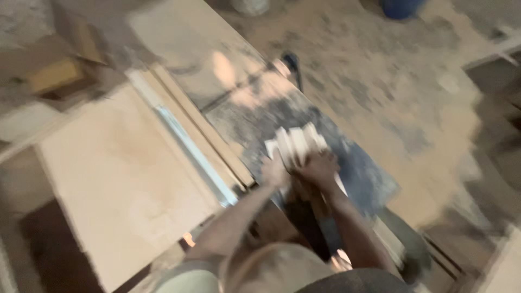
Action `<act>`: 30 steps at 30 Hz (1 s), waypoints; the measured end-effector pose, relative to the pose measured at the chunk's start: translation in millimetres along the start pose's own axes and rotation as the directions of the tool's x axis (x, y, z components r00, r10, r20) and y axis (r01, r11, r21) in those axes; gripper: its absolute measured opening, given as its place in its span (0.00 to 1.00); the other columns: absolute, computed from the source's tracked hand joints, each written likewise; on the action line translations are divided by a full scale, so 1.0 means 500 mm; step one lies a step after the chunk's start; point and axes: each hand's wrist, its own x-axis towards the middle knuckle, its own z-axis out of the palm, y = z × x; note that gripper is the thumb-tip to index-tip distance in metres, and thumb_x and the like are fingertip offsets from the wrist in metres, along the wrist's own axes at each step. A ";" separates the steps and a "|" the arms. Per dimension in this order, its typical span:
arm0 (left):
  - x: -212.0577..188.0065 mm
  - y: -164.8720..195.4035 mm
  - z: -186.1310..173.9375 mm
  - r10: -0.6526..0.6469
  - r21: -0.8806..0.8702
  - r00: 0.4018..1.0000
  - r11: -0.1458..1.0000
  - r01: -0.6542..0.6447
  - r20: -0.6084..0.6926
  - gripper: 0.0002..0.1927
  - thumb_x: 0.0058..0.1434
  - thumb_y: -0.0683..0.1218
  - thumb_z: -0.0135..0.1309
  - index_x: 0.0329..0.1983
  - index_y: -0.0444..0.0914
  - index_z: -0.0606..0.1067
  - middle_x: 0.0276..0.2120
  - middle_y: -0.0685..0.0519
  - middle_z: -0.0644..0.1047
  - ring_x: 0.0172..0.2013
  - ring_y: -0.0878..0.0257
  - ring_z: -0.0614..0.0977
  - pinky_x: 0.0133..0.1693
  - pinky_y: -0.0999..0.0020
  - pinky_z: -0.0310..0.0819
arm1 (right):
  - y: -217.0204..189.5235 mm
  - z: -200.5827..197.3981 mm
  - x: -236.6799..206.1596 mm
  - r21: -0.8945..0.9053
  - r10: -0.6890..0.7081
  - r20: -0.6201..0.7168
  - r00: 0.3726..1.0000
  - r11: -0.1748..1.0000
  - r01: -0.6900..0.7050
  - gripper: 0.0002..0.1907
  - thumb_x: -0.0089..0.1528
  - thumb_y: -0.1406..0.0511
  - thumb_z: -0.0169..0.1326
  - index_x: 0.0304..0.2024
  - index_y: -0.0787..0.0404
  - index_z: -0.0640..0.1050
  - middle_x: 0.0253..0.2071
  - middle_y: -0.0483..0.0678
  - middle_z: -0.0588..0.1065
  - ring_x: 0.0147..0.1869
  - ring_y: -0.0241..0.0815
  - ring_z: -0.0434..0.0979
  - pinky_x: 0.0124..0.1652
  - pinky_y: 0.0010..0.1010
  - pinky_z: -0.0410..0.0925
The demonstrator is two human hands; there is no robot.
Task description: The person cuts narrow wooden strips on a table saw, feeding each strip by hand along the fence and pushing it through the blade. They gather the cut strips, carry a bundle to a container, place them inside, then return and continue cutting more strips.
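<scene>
We look down, through heavy motion blur, at a dusty workshop. Both of our hands meet at the near edge of a long grey, dust-smeared metal table top (255, 116) that runs away from us toward the upper left. Our left hand (275, 172) and our right hand (320, 168) press together around a small bundle of pale, whitish flat strips of wood (296, 144). The strips fan out from the hands over the table surface. The fingers of both hands appear curled in on the bundle, the right hand lying partly over it, though the blur keeps us from telling single fingers apart.

Beside the table, to our left, lies a broad, pale tan board of plain sheet wood (122, 179). Along its edge nearest the table run narrow light-brown wooden battens (203, 133) and a thin bluish-white strip (187, 144).

At upper left sits a yellowish-brown cardboard box (54, 75), rectangular and open-looking, with no label that we can make out. At the top right edge stands a round blue container (400, 7), cut off by the frame, and beside it at top centre a pale round container (251, 5). The sawdust-covered brown floor (412, 97) spreads to our right.
</scene>
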 end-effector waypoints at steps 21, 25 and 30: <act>-0.051 0.039 -0.003 -0.343 -0.272 0.935 0.912 0.309 -0.087 0.15 0.50 0.42 0.60 0.38 0.27 0.81 0.39 0.33 0.83 0.43 0.45 0.88 0.43 0.56 0.82 | -0.007 -0.044 -0.035 0.100 0.005 0.034 0.999 0.995 -0.008 0.70 0.44 0.37 0.67 0.79 0.47 0.46 0.77 0.70 0.47 0.77 0.78 0.47 0.68 0.69 0.50; -0.037 0.035 -0.007 -0.278 -0.292 0.944 0.931 0.219 -0.180 0.13 0.51 0.43 0.60 0.35 0.27 0.80 0.38 0.32 0.81 0.43 0.43 0.85 0.42 0.57 0.80 | -0.008 -0.052 -0.043 0.090 -0.031 0.040 0.999 0.996 0.027 0.71 0.45 0.35 0.66 0.79 0.50 0.45 0.76 0.71 0.46 0.77 0.78 0.47 0.68 0.69 0.49; -0.119 0.037 -0.098 -0.056 -0.301 0.927 0.952 -0.062 -0.370 0.16 0.55 0.41 0.52 0.47 0.32 0.77 0.40 0.37 0.81 0.44 0.44 0.83 0.48 0.53 0.76 | 0.002 -0.040 -0.031 0.058 -0.048 0.040 0.998 0.997 0.046 0.71 0.45 0.34 0.66 0.79 0.49 0.45 0.76 0.69 0.46 0.77 0.78 0.46 0.67 0.69 0.50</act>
